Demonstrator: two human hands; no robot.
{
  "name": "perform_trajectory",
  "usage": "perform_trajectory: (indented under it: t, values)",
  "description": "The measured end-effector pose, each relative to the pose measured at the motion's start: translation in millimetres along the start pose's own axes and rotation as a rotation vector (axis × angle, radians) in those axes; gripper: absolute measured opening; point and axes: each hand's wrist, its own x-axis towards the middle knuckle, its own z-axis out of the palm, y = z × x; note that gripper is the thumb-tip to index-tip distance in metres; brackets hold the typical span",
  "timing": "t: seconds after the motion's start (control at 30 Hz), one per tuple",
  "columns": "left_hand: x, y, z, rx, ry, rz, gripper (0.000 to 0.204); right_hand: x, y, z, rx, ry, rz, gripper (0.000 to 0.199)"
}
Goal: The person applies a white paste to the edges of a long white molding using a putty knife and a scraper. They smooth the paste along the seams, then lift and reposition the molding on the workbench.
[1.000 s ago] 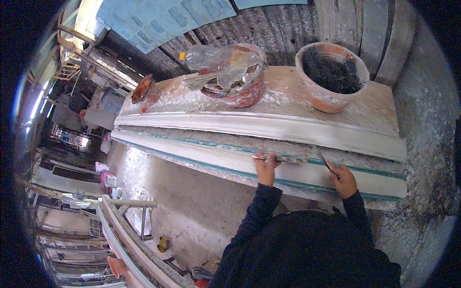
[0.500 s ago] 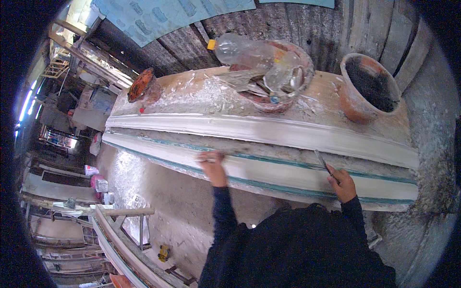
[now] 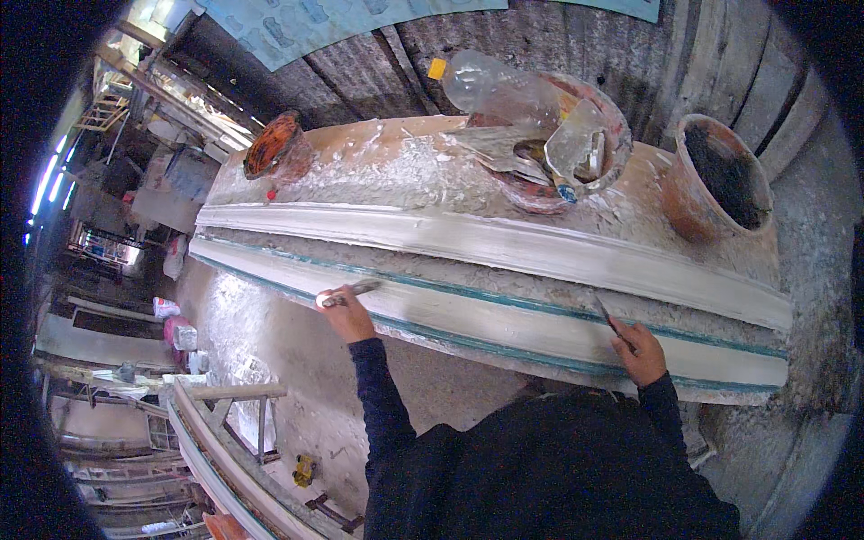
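Two long white plaster mouldings lie side by side along the bench. The nearer moulding (image 3: 504,319) has teal edge strips; the farther moulding (image 3: 432,232) is white. My left hand (image 3: 349,322) is closed round a small tool (image 3: 364,287) with a greyish flat end, held over the nearer moulding; its exact kind is unclear. Farther right, my right hand (image 3: 642,355) grips a narrow-bladed spatula (image 3: 605,311). The blade points away from me, over the gap between the mouldings. Whether it touches anything I cannot tell.
Behind the mouldings stand an orange bowl (image 3: 273,147), a basin (image 3: 619,126) with a plastic bottle (image 3: 504,90) and scraps, and a dark-lined clay-coloured pot (image 3: 720,175). Corrugated sheeting (image 3: 360,76) rises behind. At lower left is a wooden stand (image 3: 238,392) with another long moulding.
My left hand has moved left and a little nearer to me with its tool. The right hand stays almost where it was with the spatula. The view has shifted slightly.
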Motion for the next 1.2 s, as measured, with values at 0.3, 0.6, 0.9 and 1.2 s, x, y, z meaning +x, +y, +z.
perform_trajectory:
  t: [0.3,0.6,0.9,1.2]
  values:
    - [-146.9,74.7,52.6,-0.476,-0.562,-0.341,0.031,25.7,5.8,-12.8,-0.132,-0.289,-0.069,0.036]
    - [-60.7,25.4,30.4,-0.66,-0.199,-0.307,0.031,43.1,1.1,-17.0,-0.136,-0.412,0.058,0.031]
    - [132.3,-129.8,-16.0,-0.063,0.1,0.027,0.027,76.1,-67.5,54.8,-0.186,-0.343,0.023,0.033]
    - [237.1,-167.1,-102.4,-0.313,0.33,0.065,0.025,189.0,-276.0,243.9,-0.196,-0.288,-0.212,0.029]
